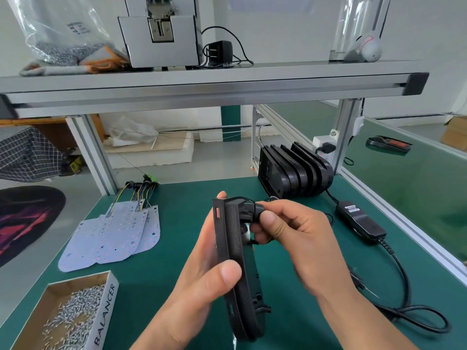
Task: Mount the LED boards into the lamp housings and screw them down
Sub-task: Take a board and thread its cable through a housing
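A lamp housing [233, 238] stands on edge above the green tabletop [171, 198], held in the closed grip of the left hand [202, 281], thumb pressed on its textured side. The right hand [298, 231] pinches a black plug [252, 210] and its thin lead at the housing's top. The likely risks are that a hard tug strains the lead or that the housing slips from its 1-handed hold. LED boards [118, 238] lie fanned at left, wires attached, near an open box of screws [75, 314]. More housings [293, 170] stand stacked behind, near a power adapter [361, 221]. A shelf [202, 79] spans overhead, with grey floor beyond.
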A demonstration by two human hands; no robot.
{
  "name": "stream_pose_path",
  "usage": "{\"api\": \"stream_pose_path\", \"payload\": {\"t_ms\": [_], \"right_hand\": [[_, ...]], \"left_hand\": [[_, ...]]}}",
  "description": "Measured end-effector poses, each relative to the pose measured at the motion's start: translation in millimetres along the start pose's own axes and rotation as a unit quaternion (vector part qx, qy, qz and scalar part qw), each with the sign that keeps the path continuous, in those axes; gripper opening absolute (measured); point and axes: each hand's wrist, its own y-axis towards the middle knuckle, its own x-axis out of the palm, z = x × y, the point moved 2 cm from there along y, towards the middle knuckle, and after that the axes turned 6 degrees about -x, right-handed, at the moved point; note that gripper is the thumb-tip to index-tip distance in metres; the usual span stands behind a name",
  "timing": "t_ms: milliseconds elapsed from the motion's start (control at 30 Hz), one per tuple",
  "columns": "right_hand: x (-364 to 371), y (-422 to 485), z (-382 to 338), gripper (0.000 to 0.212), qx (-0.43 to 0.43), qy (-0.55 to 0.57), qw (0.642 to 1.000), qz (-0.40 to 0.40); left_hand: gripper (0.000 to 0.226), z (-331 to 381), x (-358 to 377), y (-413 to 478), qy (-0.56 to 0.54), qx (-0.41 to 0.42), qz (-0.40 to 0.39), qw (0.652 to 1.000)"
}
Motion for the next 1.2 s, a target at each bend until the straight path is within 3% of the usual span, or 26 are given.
{"api": "stream_pose_path", "payload": {"t_ms": [267,433,533,833,1000,1200], "right_hand": [[3.3,-1.3,2.0,0.024,-0.013,0.018,1.0,-0.001],[4.1,-3.6,3.0,0.025,-0.009,0.011,1.0,0.013],[3.9,-4.5,2.6,0.026,-0.014,0.008,1.0,0.01],[2.6,-5.1,1.8,0.024,-0.024,-0.04,0.999,0.026],[4.3,-5.2,0.4,0.025,-0.027,-0.02,0.999,0.016],[4.4,-4.3,1.1,0.025,-0.026,0.012,0.999,0.014]], "left_hand": [[0.101,-6.1,-2.6,1.0,0.008,0.008,-0.007,1.0],[0.095,-8.7,-4.6,0.4,0.017,0.002,-0.014,1.0],[0.107,-8.0,-5.0,2.8,0.013,-0.015,-0.017,1.0],[0.095,-10.8,-4.7,-7.7,-0.002,-0.002,0.023,1.0],[0.109,-5.2,-6.3,-1.1,-0.006,-0.018,0.012,1.0],[0.104,-7.0,-9.4,2.8,0.006,-0.014,-0.016,1.0]]}}
